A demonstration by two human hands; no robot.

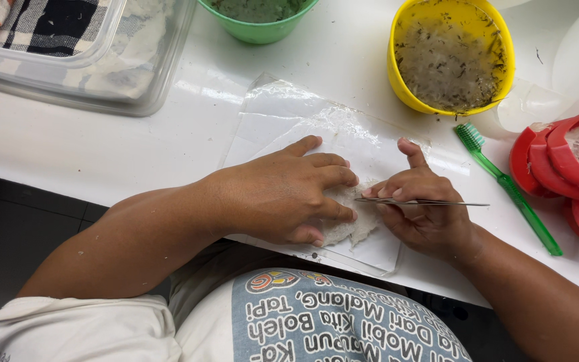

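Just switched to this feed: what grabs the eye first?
Both hands meet at centre over a clear plastic sheet: the left hand presses a white fibrous lump, the right hand holds metal tweezers. Behind, a yellow bowl of speckled murky water; a green toothbrush lies at right.

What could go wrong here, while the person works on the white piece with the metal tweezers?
1. The tweezers in the right hand have fine tips close to the left hand fingers; a slip might prick them.
2. The white piece looks thin and frayed; hard pressing may tear it.
3. The yellow bowl of speckled liquid stands near the plastic sheet; a bump could spill it.
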